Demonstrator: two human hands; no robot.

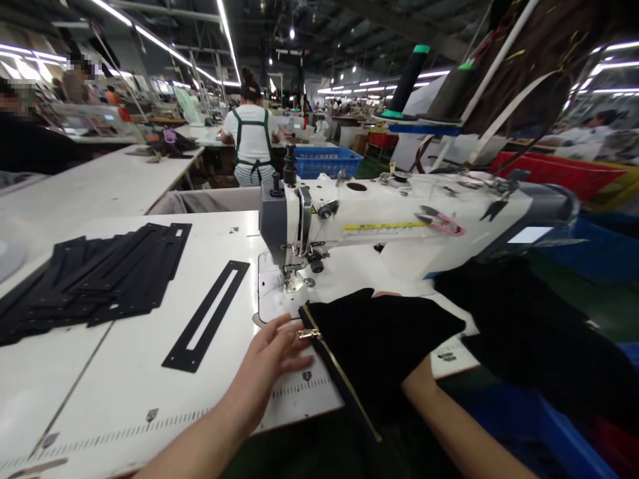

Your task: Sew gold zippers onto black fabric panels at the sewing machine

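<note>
A black fabric piece point(384, 332) with a gold zipper point(339, 369) along its left edge lies over the front of the sewing table. My left hand point(277, 346) is beside the metal zipper pull point(308, 333), fingers apart; whether it touches the pull is unclear. Under the fabric is my right hand point(418, 380), its fingers mostly hidden by the cloth. Just beyond the fabric stands the needle area of a white sewing machine point(294, 279). One black slotted strip point(207, 316) lies left of the needle plate.
Overlapping black slotted pieces point(110, 273) are piled at the left. Pink-handled snips point(442, 221) rest on the machine. More black fabric point(539, 332) hangs at the right, above blue bins. A blue basket point(327, 161) and a person in a white shirt point(253, 136) are behind the machine.
</note>
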